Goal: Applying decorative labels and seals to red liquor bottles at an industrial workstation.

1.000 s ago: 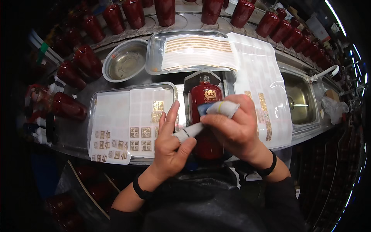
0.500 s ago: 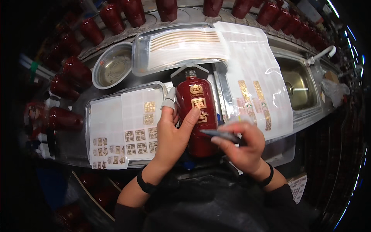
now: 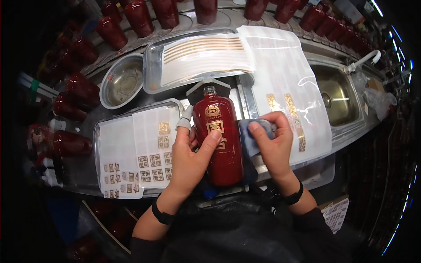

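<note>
A dark red glass bottle [image 3: 224, 163] with gold decals on its front lies in front of me, its neck pointing away toward a grey angled holder [image 3: 193, 90]. My left hand [image 3: 193, 153] grips the bottle's left side, thumb pressed over the gold characters. White covers [image 3: 183, 122] sit on a finger of that hand. Just right of the bottle, my right hand [image 3: 276, 140] pinches a flat blue-grey pad [image 3: 248, 139] between thumb and fingers. Whether the pad touches the glass I cannot tell.
Decal sheets lie on a left tray [image 3: 97, 144]. A metal bowl [image 3: 105, 90] stands behind it, beside a far tray [image 3: 149, 65] of gold strips. A clear sheet [image 3: 285, 57] with gold decals lies right, before a sink [image 3: 346, 111]. Red bottles [image 3: 166, 15] line a conveyor.
My right hand has moved from over the bottle's lower front to its right side, turning the pad so its flat face shows. My left hand keeps its hold on the bottle.
</note>
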{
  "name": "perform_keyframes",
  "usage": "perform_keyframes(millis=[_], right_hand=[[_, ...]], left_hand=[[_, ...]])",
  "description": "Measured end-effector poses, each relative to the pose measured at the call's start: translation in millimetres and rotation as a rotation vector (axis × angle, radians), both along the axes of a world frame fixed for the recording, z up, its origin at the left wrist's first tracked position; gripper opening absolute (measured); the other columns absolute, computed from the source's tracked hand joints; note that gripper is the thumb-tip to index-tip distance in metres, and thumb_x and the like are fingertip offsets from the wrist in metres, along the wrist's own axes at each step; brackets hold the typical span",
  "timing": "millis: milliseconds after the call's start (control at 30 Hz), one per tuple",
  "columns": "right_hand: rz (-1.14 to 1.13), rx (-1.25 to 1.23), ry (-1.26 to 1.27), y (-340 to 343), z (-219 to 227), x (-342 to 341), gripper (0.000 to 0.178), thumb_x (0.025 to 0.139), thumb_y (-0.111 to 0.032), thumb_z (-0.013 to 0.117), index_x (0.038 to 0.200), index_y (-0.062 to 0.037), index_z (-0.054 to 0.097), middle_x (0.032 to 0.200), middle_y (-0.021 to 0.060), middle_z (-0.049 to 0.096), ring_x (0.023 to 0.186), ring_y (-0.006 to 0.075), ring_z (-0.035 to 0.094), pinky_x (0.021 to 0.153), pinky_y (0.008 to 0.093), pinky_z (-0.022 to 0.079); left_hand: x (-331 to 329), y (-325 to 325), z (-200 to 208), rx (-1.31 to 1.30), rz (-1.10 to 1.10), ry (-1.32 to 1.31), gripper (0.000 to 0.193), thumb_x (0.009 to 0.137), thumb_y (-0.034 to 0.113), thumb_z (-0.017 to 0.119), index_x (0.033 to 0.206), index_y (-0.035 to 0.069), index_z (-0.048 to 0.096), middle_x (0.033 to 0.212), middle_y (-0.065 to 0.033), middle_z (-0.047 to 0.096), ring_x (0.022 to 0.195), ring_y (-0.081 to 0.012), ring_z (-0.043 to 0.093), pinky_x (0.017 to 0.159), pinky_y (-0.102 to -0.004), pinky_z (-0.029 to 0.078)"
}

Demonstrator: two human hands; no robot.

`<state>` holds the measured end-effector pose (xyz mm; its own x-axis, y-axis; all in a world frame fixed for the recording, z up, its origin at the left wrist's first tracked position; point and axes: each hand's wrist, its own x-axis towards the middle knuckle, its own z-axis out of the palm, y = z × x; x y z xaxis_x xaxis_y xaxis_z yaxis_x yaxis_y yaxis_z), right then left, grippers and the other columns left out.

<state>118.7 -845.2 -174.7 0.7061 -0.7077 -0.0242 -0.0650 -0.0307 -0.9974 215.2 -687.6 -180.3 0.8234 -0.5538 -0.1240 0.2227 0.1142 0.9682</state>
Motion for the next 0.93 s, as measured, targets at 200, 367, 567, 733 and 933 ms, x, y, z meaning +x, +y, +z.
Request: perform_keyframes(millis=[200, 367, 567, 733, 933], right_hand=[[0.13, -0.066, -0.155, 20, 17, -11, 0.019, 0.087, -0.006, 0.071, 0.1, -0.0027, 0.056, 0.087, 0.0002, 0.059, 0.075, 0.0029, 0.055, 0.063, 0.0184, 0.046], [0.001, -0.068, -0.085, 4, 4, -8, 0.02, 0.087, -0.007, 0.071, 0.098, -0.0032, 0.055, 0.086, -0.0005, 0.058, 0.074, 0.0029, 0.054, 0.063, 0.0184, 0.046], [0.049, -0.043, -0.125, 25, 27, -12, 0.02, 0.087, -0.006, 0.072, 0.098, -0.0033, 0.055, 0.086, -0.0002, 0.059, 0.073, 0.0031, 0.056, 0.063, 0.0181, 0.047], [0.093, -0.24, -0.079, 23, 12, -3, 0.019, 0.086, -0.008, 0.072, 0.097, -0.0023, 0.057, 0.084, 0.002, 0.06, 0.071, 0.005, 0.054, 0.062, 0.0218, 0.046], [0.168, -0.425, -0.108, 11, 8, -20, 0.025, 0.086, -0.013, 0.073, 0.102, -0.0027, 0.057, 0.09, 0.0062, 0.06, 0.078, 0.0124, 0.058, 0.069, 0.0233, 0.047]], left_hand=[[-1, 5, 3, 0.02, -0.025, 0.036, 0.07, 0.091, 0.016, 0.069, 0.145, -0.006, 0.028, 0.12, -0.0192, 0.059, 0.109, -0.0203, 0.061, 0.092, -0.0313, 0.05], [1, 17, -8, -0.066, -0.071, 0.075, 0.078, 0.09, 0.02, 0.072, 0.146, -0.007, 0.025, 0.138, -0.0205, 0.047, 0.13, -0.0242, 0.047, 0.107, -0.0356, 0.039], [-9, 17, -2, 0.031, -0.081, -0.023, 0.066, 0.087, 0.016, 0.074, 0.136, -0.006, 0.036, 0.128, -0.0193, 0.055, 0.121, -0.0243, 0.055, 0.104, -0.037, 0.043], [-9, 15, 3, 0.102, -0.08, 0.005, 0.068, 0.085, 0.012, 0.075, 0.136, -0.007, 0.034, 0.126, -0.0222, 0.056, 0.119, -0.026, 0.057, 0.101, -0.0373, 0.047], [-1, 10, 15, 0.142, -0.093, 0.09, 0.09, 0.085, 0.012, 0.074, 0.153, 0.002, 0.016, 0.136, -0.0224, 0.05, 0.124, -0.0263, 0.053, 0.104, -0.0372, 0.044]])
